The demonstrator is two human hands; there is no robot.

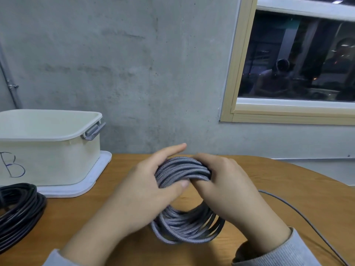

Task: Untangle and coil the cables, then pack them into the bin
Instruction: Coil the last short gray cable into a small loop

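Note:
A grey braided cable (pixel 182 169), wound into a coil of several loops, stands upright above the wooden table (pixel 119 179). My left hand (pixel 146 187) grips the top of the coil from the left, thumb across the front. My right hand (pixel 226 181) grips the same top part from the right, fingers curled over the loops. The coil's lower half (pixel 184 225) hangs between my wrists. A loose grey tail (pixel 299 214) of cable trails off to the right across the table. The cream bin (pixel 57 156) marked "B" stands open at the back left.
A coil of black cable (pixel 17 210) lies at the table's left edge, in front of the bin. The bin sits on its white lid (pixel 92 181). A concrete wall and a window stand behind the table, whose rounded edge curves away at the right.

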